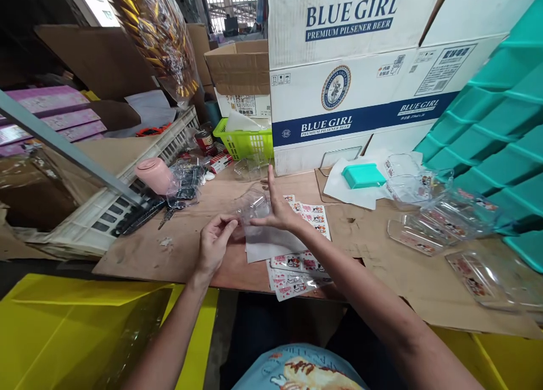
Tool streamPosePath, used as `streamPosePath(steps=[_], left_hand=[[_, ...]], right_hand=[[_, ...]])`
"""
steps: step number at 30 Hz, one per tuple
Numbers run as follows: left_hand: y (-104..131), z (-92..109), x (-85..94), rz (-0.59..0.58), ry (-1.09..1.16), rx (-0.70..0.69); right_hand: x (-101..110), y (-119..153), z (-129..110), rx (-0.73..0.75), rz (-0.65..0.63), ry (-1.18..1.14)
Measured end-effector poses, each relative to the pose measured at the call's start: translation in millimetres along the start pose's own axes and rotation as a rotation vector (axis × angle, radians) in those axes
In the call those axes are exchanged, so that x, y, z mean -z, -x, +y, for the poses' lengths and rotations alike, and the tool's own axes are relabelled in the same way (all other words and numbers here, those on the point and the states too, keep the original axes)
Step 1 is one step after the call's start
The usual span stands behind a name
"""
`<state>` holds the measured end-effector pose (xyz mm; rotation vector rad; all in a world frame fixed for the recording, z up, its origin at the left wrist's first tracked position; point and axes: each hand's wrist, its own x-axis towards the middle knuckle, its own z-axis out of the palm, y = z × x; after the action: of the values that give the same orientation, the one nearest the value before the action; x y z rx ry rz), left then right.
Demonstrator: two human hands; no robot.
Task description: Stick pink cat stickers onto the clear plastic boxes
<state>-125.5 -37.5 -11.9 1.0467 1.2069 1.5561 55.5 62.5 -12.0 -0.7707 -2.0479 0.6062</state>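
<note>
My left hand point(215, 241) is closed in a pinch at the near left edge of a clear plastic container point(255, 204), just above the wooden table. Held with spread fingers, my right hand point(276, 208) is at the container's right side, its thumb pointing left and a finger pointing up. I cannot tell how firmly it touches the plastic. Below the hands lies a white backing sheet point(271, 244). Sheets of cartoon stickers point(297, 279) lie under and beside it, near the table's front edge.
Clear containers with stickers point(445, 220) lie at the right, near a turquoise box point(363, 175) on paper. Stacked turquoise trays point(500, 118) and a white beer carton point(339, 95) stand behind. A green basket point(250, 144), pink cup point(153, 175) and white crate point(139, 180) are left.
</note>
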Motion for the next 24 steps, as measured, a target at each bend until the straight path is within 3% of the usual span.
streamPosePath(steps=[4,8,12,15,18,21,24], left_hand=[[2,1,0.6,-0.037,0.204,0.168],[0,4,4.3,0.022,0.435,0.213],[2,3,0.2,0.090,0.545,0.374],[11,-6,-10.7,0.045,0.554,0.454],[24,-14,-28.5,-0.032,0.485,0.448],[34,-16,-49.2,-0.009,0.524,0.457],[40,-17,-68.7,0.071,0.646,0.600]], right_hand=[[0,1,16,-0.099,-0.010,-0.106],[10,-8,26,-0.107,0.059,0.038],[24,2,-6,-0.063,0.168,0.086],[36,36,-47,-0.209,0.164,-0.276],[53,79,-80,-0.390,0.035,-0.782],[66,116,-97,-0.548,-0.048,-1.118],[72,142,-101,-0.619,-0.048,-1.317]])
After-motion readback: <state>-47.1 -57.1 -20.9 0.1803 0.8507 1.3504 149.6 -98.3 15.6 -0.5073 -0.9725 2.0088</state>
